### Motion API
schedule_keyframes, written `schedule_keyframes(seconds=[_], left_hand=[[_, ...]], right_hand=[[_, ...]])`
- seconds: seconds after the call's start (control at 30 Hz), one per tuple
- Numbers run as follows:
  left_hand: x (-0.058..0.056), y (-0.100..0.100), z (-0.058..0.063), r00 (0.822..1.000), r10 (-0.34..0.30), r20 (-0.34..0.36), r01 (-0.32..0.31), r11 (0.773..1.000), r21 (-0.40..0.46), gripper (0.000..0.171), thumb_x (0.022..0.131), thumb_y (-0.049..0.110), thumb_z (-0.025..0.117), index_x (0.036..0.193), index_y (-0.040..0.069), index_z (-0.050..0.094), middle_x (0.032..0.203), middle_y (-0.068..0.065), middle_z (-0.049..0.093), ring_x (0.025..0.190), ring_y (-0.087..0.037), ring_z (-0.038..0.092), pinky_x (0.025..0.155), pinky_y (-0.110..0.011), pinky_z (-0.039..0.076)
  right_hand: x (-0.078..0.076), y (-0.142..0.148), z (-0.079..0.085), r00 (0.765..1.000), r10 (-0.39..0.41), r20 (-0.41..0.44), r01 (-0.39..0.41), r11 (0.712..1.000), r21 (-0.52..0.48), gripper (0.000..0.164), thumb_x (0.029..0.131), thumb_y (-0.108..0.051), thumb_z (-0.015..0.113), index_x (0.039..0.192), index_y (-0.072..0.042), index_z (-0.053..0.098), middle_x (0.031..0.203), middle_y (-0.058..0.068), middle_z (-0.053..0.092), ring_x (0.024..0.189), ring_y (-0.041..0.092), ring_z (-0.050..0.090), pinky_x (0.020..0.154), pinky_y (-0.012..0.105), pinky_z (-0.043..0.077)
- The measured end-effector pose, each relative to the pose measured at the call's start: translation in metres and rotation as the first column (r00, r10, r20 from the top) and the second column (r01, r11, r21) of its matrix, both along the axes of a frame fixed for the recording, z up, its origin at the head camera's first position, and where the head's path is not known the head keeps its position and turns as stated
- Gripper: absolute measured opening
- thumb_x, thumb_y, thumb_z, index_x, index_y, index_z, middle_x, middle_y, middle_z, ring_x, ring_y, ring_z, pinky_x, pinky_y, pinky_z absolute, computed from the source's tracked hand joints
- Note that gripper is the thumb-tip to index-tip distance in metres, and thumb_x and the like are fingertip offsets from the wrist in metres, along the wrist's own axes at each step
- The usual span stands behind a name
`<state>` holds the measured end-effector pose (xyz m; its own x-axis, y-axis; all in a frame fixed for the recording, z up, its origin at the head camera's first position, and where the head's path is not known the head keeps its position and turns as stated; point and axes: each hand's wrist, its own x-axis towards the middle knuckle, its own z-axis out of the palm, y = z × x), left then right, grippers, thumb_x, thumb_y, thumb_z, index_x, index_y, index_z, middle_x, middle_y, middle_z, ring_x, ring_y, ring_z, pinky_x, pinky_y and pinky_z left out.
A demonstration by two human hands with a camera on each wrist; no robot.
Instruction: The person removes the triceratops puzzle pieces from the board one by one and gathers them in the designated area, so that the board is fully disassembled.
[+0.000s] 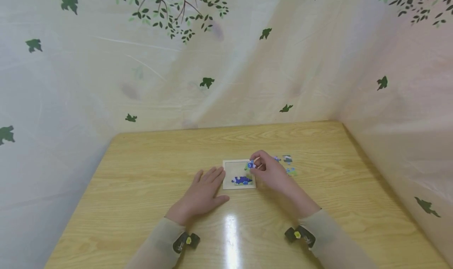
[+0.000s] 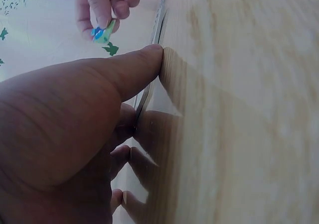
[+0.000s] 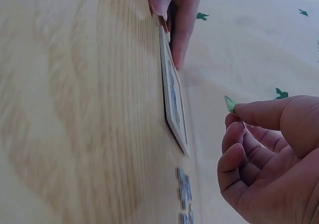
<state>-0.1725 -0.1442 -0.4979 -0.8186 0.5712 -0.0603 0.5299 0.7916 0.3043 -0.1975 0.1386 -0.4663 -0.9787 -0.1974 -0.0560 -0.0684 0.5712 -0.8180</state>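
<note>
A shallow square puzzle tray (image 1: 230, 187) with a pale frame lies on the table. Joined blue and purple pieces (image 1: 242, 180) fill part of its lower half. My left hand (image 1: 201, 192) lies flat at the tray's left side, fingers straight, fingertips at the frame. Between thumb and fingertips my right hand (image 1: 270, 172) pinches a blue and green puzzle piece (image 1: 250, 165). That piece is above the tray's upper right part, raised off the table in both wrist views; in the right wrist view only a green corner (image 3: 230, 104) of it shows.
Several loose puzzle pieces (image 1: 287, 159) lie to the right of the tray, partly behind my right hand. The wooden table (image 1: 148, 159) meets a pale curtain (image 1: 159, 96) with leaf prints at the back and sides.
</note>
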Motion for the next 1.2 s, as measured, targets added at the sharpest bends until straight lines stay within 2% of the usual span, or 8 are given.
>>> schedule_keyframes(seconds=[0.2, 0.3, 0.57, 0.8, 1.03, 1.2], left_hand=[[0.0, 0.0, -0.001, 1.0, -0.004, 0.004, 0.004, 1.0, 0.004, 0.087, 0.109, 0.058, 0.062, 0.173, 0.004, 0.034, 0.181, -0.011, 0.027, 0.168, -0.034, 0.021, 0.134, -0.065, 0.008], [0.0, 0.0, -0.001, 1.0, -0.004, 0.005, 0.004, 1.0, -0.001, 0.088, 0.109, 0.058, 0.062, 0.173, 0.004, 0.034, 0.181, -0.011, 0.027, 0.168, -0.034, 0.021, 0.134, -0.064, 0.007], [0.0, -0.001, -0.001, 1.0, -0.006, 0.005, 0.006, 1.0, 0.006, 0.088, 0.109, 0.058, 0.062, 0.173, 0.005, 0.034, 0.181, -0.01, 0.026, 0.168, -0.034, 0.02, 0.134, -0.064, 0.006], [0.0, -0.001, -0.001, 1.0, -0.01, 0.006, 0.009, 1.0, 0.016, 0.088, 0.109, 0.058, 0.062, 0.173, 0.004, 0.034, 0.181, -0.011, 0.026, 0.168, -0.034, 0.02, 0.134, -0.064, 0.006], [-0.001, -0.001, -0.004, 1.0, -0.009, -0.003, 0.009, 1.0, 0.003, 0.088, 0.109, 0.058, 0.061, 0.173, 0.004, 0.034, 0.181, -0.011, 0.026, 0.168, -0.033, 0.02, 0.134, -0.064, 0.006], [-0.001, 0.0, -0.004, 1.0, -0.008, 0.001, 0.008, 1.0, 0.001, 0.088, 0.109, 0.059, 0.061, 0.173, 0.005, 0.033, 0.182, -0.01, 0.025, 0.168, -0.033, 0.02, 0.134, -0.064, 0.006]], right_hand=[[0.002, 0.023, 0.0, 1.0, 0.007, -0.019, -0.008, 1.0, -0.017, 0.025, 0.109, -0.013, 0.07, 0.132, -0.011, 0.062, 0.111, 0.01, 0.068, 0.09, 0.023, 0.063, 0.066, 0.033, 0.055], [0.004, 0.032, -0.001, 0.999, 0.009, -0.033, -0.009, 1.0, 0.002, 0.024, 0.109, -0.014, 0.07, 0.133, -0.011, 0.065, 0.112, 0.012, 0.069, 0.091, 0.024, 0.065, 0.065, 0.033, 0.055], [0.008, 0.048, -0.003, 0.999, -0.006, -0.033, 0.009, 0.996, 0.087, 0.024, 0.109, -0.013, 0.071, 0.133, -0.013, 0.069, 0.11, 0.008, 0.069, 0.098, 0.027, 0.064, 0.075, 0.037, 0.056], [0.016, 0.055, -0.003, 1.0, 0.023, -0.004, -0.022, 0.995, 0.093, 0.019, 0.107, -0.009, 0.073, 0.125, -0.008, 0.069, 0.101, 0.006, 0.069, 0.086, 0.021, 0.061, 0.066, 0.033, 0.055], [0.022, 0.059, -0.007, 0.996, 0.089, -0.001, -0.088, 0.988, 0.127, 0.014, 0.106, -0.009, 0.073, 0.119, -0.012, 0.068, 0.098, 0.002, 0.067, 0.088, 0.02, 0.06, 0.075, 0.037, 0.052], [0.026, 0.059, -0.01, 0.993, 0.116, 0.03, -0.119, 0.984, 0.135, 0.015, 0.106, -0.011, 0.073, 0.121, -0.013, 0.068, 0.102, 0.001, 0.071, 0.095, 0.019, 0.066, 0.084, 0.041, 0.057]])
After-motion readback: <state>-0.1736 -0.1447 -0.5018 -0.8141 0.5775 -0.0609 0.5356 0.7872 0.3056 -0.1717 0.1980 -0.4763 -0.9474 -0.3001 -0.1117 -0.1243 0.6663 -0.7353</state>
